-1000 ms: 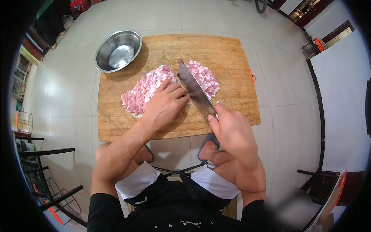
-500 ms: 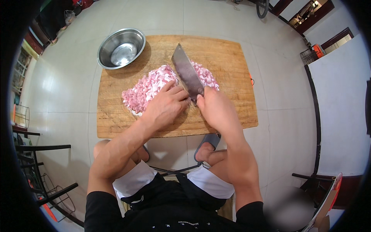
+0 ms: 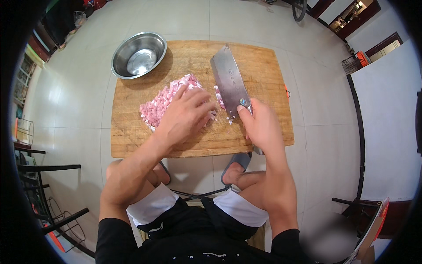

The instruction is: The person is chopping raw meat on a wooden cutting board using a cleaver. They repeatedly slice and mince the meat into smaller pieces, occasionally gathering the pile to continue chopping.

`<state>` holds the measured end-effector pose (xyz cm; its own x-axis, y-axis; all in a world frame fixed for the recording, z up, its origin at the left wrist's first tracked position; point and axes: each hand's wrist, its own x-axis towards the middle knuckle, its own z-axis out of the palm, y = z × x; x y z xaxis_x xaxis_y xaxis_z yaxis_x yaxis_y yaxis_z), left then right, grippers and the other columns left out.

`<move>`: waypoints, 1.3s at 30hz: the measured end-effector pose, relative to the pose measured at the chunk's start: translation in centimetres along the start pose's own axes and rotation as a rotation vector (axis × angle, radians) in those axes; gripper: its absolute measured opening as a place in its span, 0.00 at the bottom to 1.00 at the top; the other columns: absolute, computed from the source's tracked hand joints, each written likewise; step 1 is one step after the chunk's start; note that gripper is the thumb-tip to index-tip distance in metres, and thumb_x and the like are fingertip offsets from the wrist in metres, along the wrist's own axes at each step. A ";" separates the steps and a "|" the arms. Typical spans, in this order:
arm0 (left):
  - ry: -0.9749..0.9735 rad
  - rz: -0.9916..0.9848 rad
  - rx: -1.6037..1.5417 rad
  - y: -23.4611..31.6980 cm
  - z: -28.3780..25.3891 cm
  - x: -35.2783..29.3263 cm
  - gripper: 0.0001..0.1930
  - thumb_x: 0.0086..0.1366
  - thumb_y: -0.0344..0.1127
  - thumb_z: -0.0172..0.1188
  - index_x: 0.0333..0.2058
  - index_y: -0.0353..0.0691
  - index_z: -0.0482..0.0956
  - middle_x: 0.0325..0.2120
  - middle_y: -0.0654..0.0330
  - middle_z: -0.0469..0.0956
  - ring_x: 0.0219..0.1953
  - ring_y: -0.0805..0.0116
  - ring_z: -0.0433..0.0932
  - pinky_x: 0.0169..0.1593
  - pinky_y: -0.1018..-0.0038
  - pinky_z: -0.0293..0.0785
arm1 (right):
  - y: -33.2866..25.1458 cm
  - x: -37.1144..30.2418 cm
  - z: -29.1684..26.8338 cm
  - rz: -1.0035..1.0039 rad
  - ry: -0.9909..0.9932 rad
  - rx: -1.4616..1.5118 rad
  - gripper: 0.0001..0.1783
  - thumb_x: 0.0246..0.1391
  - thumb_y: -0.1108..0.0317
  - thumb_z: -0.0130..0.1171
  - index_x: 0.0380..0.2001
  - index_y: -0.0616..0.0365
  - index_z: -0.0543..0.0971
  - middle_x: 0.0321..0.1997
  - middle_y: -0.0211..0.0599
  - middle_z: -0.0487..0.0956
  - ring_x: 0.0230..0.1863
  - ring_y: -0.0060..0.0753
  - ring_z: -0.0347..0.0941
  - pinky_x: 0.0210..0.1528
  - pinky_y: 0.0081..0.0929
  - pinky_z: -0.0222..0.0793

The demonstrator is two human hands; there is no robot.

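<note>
Pink and white diced meat (image 3: 151,110) lies heaped on a wooden cutting board (image 3: 263,70). My left hand (image 3: 184,115) is over the right part of this heap, its fingers apart and slightly blurred; whether they touch the meat I cannot tell. In my right hand (image 3: 264,125) is a cleaver (image 3: 231,78), gripped by the handle with the thumb against the blade. The broad blade leans over to the right of the heap, flat side showing. A strip of meat (image 3: 219,97) shows along its left edge, and whatever is beneath the blade is hidden.
A steel bowl (image 3: 141,57) with nothing visible in it stands on the board's far left corner. Tiled floor (image 3: 325,154) surrounds the board. My slippered feet are below its near edge. Black metal racks (image 3: 52,168) stand at the left, a white cabinet (image 3: 387,123) at the right.
The cleaver has moved right, its blade now tilted flatter over the right-hand meat, which it mostly hides. My left hand has shifted slightly left, away from the blade, with its fingers lifted and spread.
</note>
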<state>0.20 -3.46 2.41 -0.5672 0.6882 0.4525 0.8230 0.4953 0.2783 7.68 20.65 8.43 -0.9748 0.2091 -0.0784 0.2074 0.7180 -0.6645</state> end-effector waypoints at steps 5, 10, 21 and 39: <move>0.117 -0.251 0.099 -1.1 0.1 1.3 0.34 0.63 0.46 0.78 0.65 0.41 0.82 0.65 0.45 0.78 0.70 0.43 0.74 0.76 0.44 0.67 | -2.3 -2.4 -1.1 0.035 -0.011 -0.105 0.19 0.71 0.57 0.64 0.41 0.67 0.82 0.33 0.65 0.84 0.39 0.75 0.82 0.43 0.63 0.75; -0.003 -0.477 -0.069 -3.2 0.6 2.2 0.36 0.62 0.49 0.76 0.64 0.34 0.82 0.60 0.41 0.81 0.62 0.39 0.81 0.68 0.52 0.76 | -2.6 -3.1 -1.3 0.022 -0.019 -0.116 0.19 0.72 0.56 0.64 0.39 0.66 0.81 0.32 0.65 0.84 0.38 0.76 0.82 0.42 0.64 0.75; -0.087 -0.182 -0.189 -3.7 -0.5 2.9 0.23 0.69 0.39 0.70 0.59 0.34 0.85 0.51 0.42 0.87 0.55 0.39 0.84 0.61 0.51 0.80 | -2.1 -2.3 -0.9 0.039 0.010 -0.140 0.19 0.71 0.55 0.64 0.39 0.64 0.82 0.31 0.66 0.84 0.37 0.76 0.82 0.42 0.66 0.75; -0.122 -0.198 -0.022 -0.8 0.6 3.7 0.08 0.69 0.39 0.71 0.41 0.43 0.91 0.44 0.58 0.87 0.56 0.54 0.84 0.78 0.38 0.62 | -1.8 -3.6 -2.0 0.017 -0.029 -0.123 0.18 0.72 0.59 0.63 0.39 0.67 0.81 0.31 0.67 0.84 0.37 0.76 0.82 0.42 0.65 0.76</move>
<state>-2.59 -1.03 3.32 -0.7165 0.6381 0.2819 0.6948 0.6166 0.3702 11.00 19.91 11.35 -0.9725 0.2043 -0.1116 0.2312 0.7908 -0.5667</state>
